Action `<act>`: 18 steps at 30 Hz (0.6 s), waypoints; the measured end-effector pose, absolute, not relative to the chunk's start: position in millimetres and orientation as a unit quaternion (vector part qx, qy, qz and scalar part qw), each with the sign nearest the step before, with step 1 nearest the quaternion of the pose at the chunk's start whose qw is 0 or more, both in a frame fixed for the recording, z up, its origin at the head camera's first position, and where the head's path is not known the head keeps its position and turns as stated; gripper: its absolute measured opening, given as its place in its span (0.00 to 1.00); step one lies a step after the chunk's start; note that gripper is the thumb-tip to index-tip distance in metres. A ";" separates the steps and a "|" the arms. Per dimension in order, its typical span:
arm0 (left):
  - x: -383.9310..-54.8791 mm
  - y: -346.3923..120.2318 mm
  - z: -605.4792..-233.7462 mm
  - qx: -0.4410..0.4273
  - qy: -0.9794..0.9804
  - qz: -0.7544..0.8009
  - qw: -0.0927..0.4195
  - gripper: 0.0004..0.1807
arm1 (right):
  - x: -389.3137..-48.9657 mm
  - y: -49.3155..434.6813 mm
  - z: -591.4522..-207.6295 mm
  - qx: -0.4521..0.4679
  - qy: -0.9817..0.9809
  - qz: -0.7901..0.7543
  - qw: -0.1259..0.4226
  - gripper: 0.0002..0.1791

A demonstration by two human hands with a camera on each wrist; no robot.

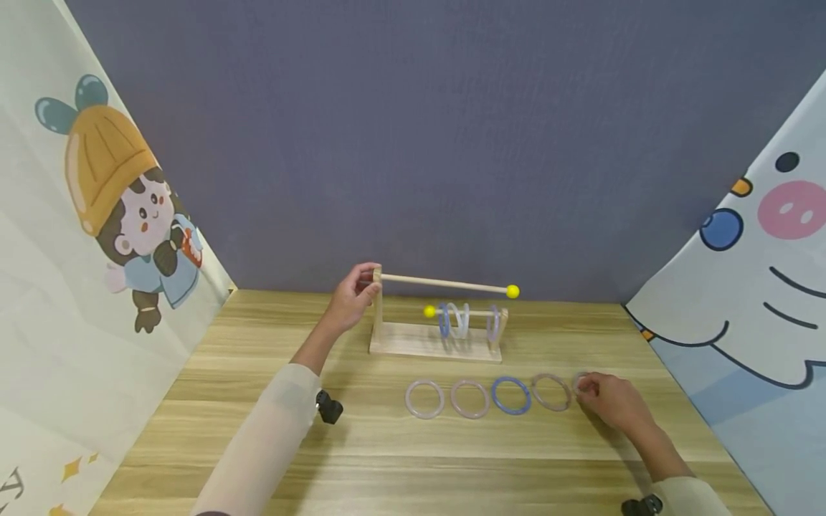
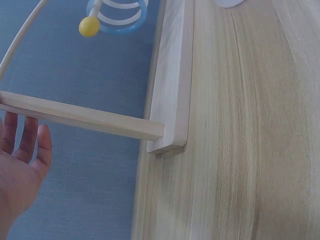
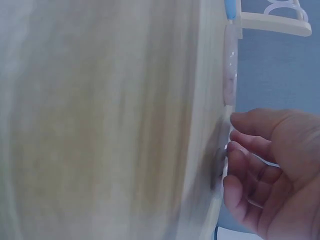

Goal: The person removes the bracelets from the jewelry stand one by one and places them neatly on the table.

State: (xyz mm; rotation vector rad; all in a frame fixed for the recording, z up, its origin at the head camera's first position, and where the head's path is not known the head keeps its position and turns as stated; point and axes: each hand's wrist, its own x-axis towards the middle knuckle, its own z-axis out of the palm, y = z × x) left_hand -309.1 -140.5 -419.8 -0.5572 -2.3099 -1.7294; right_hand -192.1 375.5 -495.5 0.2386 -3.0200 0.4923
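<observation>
A wooden stand (image 1: 435,342) has two rods with yellow ball ends. My left hand (image 1: 353,297) grips the top of its tall post (image 1: 378,315), thumb in front. In the left wrist view, fingers (image 2: 44,145) show against the post. The lower rod carries a blue ring (image 1: 444,321), white rings (image 1: 466,321) and a pale purple ring (image 1: 493,324). The upper rod (image 1: 445,283) is bare. My right hand (image 1: 613,401) pinches a pale translucent ring (image 1: 577,381) at the right end of a row, low at the tabletop; the fingers partly hide it.
Left of my right hand lie a greyish-pink ring (image 1: 551,392), a blue ring (image 1: 511,395), a pink ring (image 1: 470,399) and a whitish ring (image 1: 424,399) on the wood-grain table (image 1: 387,466). A dark wall (image 1: 413,143) stands behind, with printed cloths at both sides.
</observation>
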 end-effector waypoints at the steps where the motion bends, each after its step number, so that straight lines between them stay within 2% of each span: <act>1: -309.0 -140.8 -419.3 -0.190 -0.783 -0.584 0.101 0.22 | -192.2 375.1 -494.2 0.080 -0.983 0.159 0.042 0.09; 9: -308.4 -143.5 -419.6 -0.187 -0.787 -0.583 0.084 0.23 | -190.4 351.9 -475.4 0.063 -0.975 0.205 0.062 0.18; 18: -309.0 -145.4 -423.5 -0.188 -0.794 -0.572 0.077 0.26 | -201.0 306.7 -455.2 0.074 -0.947 0.294 0.104 0.18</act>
